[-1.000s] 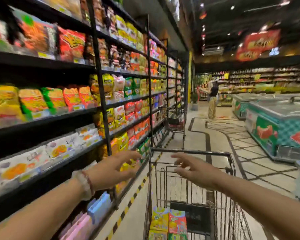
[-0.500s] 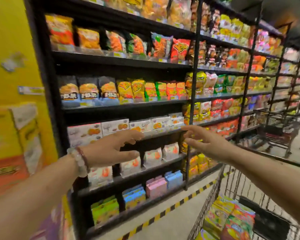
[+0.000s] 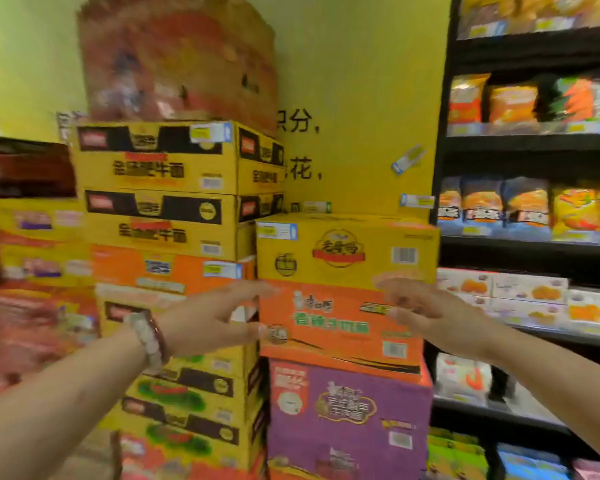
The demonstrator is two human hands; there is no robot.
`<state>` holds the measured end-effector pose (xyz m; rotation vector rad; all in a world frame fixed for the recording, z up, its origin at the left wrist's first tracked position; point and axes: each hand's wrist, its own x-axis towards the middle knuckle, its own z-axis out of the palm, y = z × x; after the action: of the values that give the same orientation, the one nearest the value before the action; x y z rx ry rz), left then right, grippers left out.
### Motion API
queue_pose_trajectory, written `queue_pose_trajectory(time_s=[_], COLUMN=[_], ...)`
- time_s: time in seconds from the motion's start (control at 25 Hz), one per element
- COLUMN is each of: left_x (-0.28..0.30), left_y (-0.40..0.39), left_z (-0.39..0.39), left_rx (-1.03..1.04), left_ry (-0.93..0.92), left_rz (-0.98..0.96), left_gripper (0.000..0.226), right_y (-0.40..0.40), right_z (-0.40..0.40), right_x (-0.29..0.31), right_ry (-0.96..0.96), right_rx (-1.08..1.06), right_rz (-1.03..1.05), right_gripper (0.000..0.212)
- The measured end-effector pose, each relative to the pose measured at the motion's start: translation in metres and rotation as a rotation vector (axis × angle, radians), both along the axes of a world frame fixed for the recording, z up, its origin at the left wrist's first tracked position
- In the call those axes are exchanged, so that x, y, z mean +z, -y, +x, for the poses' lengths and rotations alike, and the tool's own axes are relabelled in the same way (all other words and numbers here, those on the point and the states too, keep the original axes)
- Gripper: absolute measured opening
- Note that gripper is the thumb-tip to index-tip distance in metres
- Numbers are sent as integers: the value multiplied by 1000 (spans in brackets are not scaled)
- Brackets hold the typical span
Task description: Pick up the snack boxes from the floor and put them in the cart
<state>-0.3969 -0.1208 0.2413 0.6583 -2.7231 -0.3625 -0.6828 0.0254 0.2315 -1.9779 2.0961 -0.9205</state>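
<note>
- Reaching forward, the left hand (image 3: pixel 205 320) and right hand (image 3: pixel 430 313) hang in front of the orange carton (image 3: pixel 333 327), fingers spread and loosely extended, holding nothing.
- Orange carton sits mid-stack, under the yellow carton (image 3: pixel 347 251) and above the purple carton (image 3: pixel 347 414).
- Right of the orange carton stands the black shelf (image 3: pixel 530 247) of snack bags.
- Cart not in view.

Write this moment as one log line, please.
left hand: open | right hand: open | nearing orange box | nothing held

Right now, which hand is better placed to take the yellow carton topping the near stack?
Probably the right hand: its fingers reach the yellow carton's lower edge; the left hand hangs lower, beside the orange carton.
</note>
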Motion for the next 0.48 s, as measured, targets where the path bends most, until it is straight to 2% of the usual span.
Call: queue_pose_trajectory(time_s=[0.16,0.28,0.32,0.4,0.48], left_x=[14,22,21,14,3], left_y=[40,46,48,55,61], left_z=[162,246,271,315,353], left_rx=[367,598,688,824,933], left_ry=[-9,55,82,81,53], left_rz=[-76,-90,-90,-63,-32], left_gripper=[74,110,109,75,57], right_y=[127,206,231,270,300], right_z=[125,221,257,322,379], right_x=[9,7,5,0,-6], right_ry=[-51,-145,-168,-178,-189], right_rx=[290,497,573,718,852], right_rz=[-28,-18,-18,-13,-8], right_gripper=[36,45,45,47,47])
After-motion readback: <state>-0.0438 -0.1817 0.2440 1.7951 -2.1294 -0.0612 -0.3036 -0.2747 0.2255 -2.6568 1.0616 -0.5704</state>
